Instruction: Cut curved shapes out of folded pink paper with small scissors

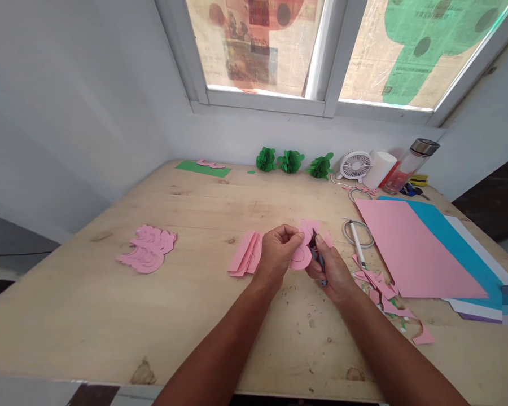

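Pinched between the thumb and fingers of my left hand [280, 251] is a pink paper piece [300, 257] with rounded, scalloped edges. My right hand [331, 265] is closed on a small dark cutting tool [318, 260], probably scissors, whose tip meets the paper's right side. Folded pink paper [246, 255] lies on the table just left of my left hand. Farther left is a pile of scalloped pink cutouts [148, 249].
Pink scraps [383, 293], a white pen [358, 243] and large coloured sheets [423, 251] lie at the right. Along the wall stand green paper figures [290, 161], a small fan [355, 165] and a bottle [408, 166]. A green sheet [203, 169] is at the back left.
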Action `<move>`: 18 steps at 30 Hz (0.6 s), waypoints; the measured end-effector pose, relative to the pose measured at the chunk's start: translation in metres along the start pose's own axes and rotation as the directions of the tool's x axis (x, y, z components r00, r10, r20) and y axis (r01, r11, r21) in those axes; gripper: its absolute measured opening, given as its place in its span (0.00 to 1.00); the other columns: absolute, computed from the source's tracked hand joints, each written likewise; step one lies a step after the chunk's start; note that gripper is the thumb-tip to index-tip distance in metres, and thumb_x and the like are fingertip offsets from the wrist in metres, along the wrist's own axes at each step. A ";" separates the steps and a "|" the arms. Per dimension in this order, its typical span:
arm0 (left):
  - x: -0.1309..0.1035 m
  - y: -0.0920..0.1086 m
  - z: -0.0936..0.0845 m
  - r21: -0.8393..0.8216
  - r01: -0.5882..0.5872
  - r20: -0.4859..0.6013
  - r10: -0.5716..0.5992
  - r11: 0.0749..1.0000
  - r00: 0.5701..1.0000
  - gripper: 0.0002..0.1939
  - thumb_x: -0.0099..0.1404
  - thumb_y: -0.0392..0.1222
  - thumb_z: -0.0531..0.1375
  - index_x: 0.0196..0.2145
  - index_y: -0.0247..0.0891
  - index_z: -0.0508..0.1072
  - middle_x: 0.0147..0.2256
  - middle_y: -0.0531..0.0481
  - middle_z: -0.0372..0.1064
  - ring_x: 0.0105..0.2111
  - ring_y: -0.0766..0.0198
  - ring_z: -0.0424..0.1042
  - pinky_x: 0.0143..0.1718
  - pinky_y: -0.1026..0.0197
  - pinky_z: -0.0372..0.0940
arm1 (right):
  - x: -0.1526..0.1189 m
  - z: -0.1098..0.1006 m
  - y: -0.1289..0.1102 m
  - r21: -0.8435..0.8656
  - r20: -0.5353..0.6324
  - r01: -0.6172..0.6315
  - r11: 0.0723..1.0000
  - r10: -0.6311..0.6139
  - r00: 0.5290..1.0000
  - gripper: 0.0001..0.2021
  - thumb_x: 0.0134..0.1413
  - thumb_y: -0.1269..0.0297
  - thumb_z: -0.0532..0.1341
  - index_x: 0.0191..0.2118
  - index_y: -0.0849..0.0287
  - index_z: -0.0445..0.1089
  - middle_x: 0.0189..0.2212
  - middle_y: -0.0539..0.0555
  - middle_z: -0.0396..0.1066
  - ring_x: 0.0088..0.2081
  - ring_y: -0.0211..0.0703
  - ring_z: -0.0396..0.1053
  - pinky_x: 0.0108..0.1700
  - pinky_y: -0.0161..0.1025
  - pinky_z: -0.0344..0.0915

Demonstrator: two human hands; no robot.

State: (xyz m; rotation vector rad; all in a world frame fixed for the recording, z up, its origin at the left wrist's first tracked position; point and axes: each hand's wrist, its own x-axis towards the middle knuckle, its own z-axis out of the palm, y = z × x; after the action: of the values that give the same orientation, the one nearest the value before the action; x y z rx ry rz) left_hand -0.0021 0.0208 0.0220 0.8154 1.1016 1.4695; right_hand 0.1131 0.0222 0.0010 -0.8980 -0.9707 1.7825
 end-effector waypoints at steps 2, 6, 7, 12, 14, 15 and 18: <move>0.000 0.000 0.000 0.008 0.006 0.007 -0.006 1.000 1.000 0.07 0.47 0.39 0.63 0.20 0.34 0.68 0.20 0.54 0.64 0.22 0.71 0.60 0.25 0.67 0.55 | 0.000 -0.001 0.000 -0.008 -0.007 0.009 1.000 -0.009 1.000 0.22 0.52 0.49 0.56 0.18 0.60 0.56 0.10 0.42 0.49 0.12 0.27 0.41 0.14 0.30 0.36; 0.000 -0.001 0.001 0.022 -0.010 0.015 0.010 1.000 1.000 0.07 0.47 0.38 0.63 0.19 0.33 0.68 0.20 0.54 0.64 0.22 0.72 0.60 0.25 0.67 0.54 | 0.001 -0.002 0.002 -0.039 -0.030 0.031 0.999 -0.033 0.999 0.22 0.53 0.50 0.56 0.18 0.60 0.55 0.10 0.42 0.49 0.12 0.27 0.42 0.14 0.30 0.36; 0.001 -0.002 0.000 0.025 -0.015 0.018 0.015 1.000 1.000 0.07 0.47 0.38 0.63 0.19 0.33 0.68 0.20 0.54 0.64 0.22 0.71 0.60 0.25 0.67 0.55 | 0.001 -0.002 0.002 -0.045 -0.032 0.034 0.998 -0.035 0.999 0.21 0.53 0.50 0.56 0.18 0.60 0.56 0.10 0.42 0.49 0.12 0.27 0.42 0.14 0.30 0.36; 0.001 -0.003 -0.001 0.040 -0.031 0.036 0.029 0.999 0.999 0.07 0.48 0.38 0.62 0.19 0.34 0.68 0.20 0.54 0.63 0.22 0.71 0.60 0.25 0.67 0.55 | 0.003 -0.004 0.003 -0.066 -0.028 0.032 0.997 -0.034 0.999 0.21 0.52 0.49 0.56 0.18 0.60 0.56 0.11 0.42 0.50 0.12 0.27 0.42 0.14 0.30 0.37; 0.001 -0.003 -0.001 0.046 -0.033 0.038 0.032 0.998 0.999 0.07 0.48 0.38 0.62 0.19 0.34 0.68 0.20 0.54 0.63 0.21 0.71 0.60 0.24 0.67 0.54 | 0.003 -0.004 0.003 -0.072 -0.029 0.042 0.997 -0.044 0.999 0.21 0.51 0.49 0.56 0.18 0.60 0.56 0.11 0.42 0.49 0.12 0.27 0.43 0.14 0.30 0.37; 0.001 -0.003 0.000 0.046 -0.031 0.036 0.030 0.998 0.999 0.07 0.48 0.38 0.63 0.19 0.34 0.68 0.20 0.54 0.63 0.21 0.71 0.60 0.24 0.67 0.54 | 0.003 -0.004 0.003 -0.077 -0.031 0.045 0.996 -0.047 0.998 0.21 0.51 0.49 0.57 0.18 0.60 0.56 0.11 0.42 0.49 0.13 0.28 0.43 0.14 0.30 0.37; 0.001 -0.003 0.000 0.029 -0.018 0.005 0.018 0.999 1.000 0.07 0.47 0.38 0.63 0.19 0.34 0.68 0.20 0.55 0.64 0.21 0.72 0.60 0.24 0.67 0.54 | 0.003 -0.004 0.002 -0.094 -0.052 0.042 0.995 -0.048 0.997 0.20 0.50 0.49 0.57 0.19 0.59 0.57 0.11 0.42 0.50 0.13 0.28 0.43 0.14 0.30 0.36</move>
State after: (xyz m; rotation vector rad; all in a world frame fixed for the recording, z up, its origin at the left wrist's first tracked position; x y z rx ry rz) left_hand -0.0009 0.0223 0.0188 0.8505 1.1175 1.4685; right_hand 0.1146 0.0256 -0.0033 -0.9706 -1.0379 1.6778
